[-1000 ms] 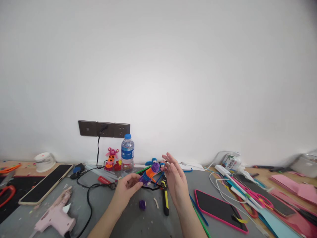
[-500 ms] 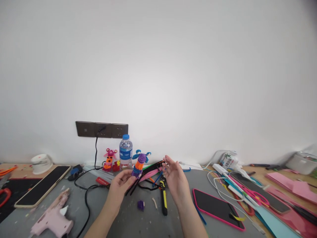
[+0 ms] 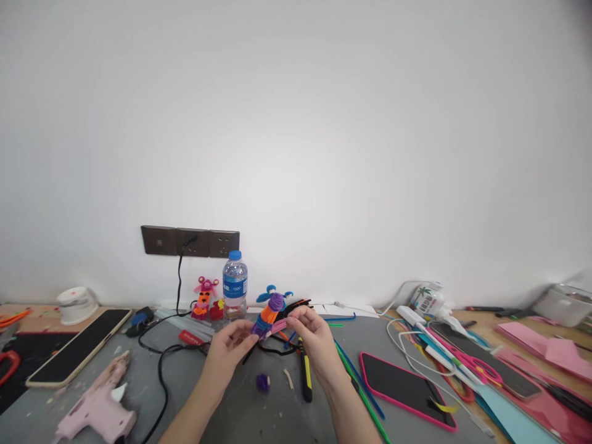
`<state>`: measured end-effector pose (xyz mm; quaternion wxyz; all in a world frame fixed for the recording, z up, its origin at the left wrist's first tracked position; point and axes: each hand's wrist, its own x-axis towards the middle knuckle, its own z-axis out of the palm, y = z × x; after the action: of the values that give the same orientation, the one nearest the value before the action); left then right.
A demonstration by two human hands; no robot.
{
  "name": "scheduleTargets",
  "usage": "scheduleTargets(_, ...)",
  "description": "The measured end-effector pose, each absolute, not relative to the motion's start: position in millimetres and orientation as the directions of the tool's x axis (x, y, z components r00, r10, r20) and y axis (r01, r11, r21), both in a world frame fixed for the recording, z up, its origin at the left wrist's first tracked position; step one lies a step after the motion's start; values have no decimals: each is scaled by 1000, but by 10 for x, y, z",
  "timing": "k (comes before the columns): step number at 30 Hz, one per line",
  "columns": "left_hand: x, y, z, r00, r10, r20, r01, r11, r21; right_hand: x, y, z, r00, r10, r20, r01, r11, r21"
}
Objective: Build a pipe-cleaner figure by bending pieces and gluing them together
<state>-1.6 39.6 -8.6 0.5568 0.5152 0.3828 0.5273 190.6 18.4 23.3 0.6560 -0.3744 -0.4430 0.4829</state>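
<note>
Purple, orange and blue fuzzy stems make up the small wound figure [image 3: 268, 316] that the person's left hand [image 3: 234, 342] pinches near its lower end, holding it tilted above the grey work surface [image 3: 222, 419]. Blue loops stick out at its purple top. Close beside it, the right hand [image 3: 309, 334] is raised with its fingers curled and the tips drawn together; from where I stand, I cannot tell whether anything is caught between them. Under that hand lies a tool with a yellow-and-black handle [image 3: 306, 373]. Nearer the person sit a small purple fuzzy lump [image 3: 263, 383] and a short off-white strip [image 3: 288, 378].

Past the left hand, a clear plastic bottle with a blue cap [image 3: 235, 288] stands next to a pink-and-orange fuzzy figure [image 3: 203, 302]. Over to the right, a long green stem [image 3: 365, 398] runs near a black-screened phone in a hot-pink case [image 3: 402, 387]. Over to the left, a pale pink glue gun [image 3: 98, 412] lies near a phone with a cream-coloured edge [image 3: 78, 348].
</note>
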Motion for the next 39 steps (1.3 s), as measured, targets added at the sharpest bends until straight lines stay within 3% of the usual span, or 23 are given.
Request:
scheduleTargets(6,-9,386,-74,120,987,103,-194,-79,978,1941,196,209,236,946,222,-172,266,-949)
scheduleTargets(18,-21,409,-113,132,988,83,-190,-57,980,1960,222,176,304,905,296,-122,345,-931)
scheduleTargets(39,1,371,-5,99,994,45,-236,-21,971,1981,230,167,220,963,158,-358,231,-905)
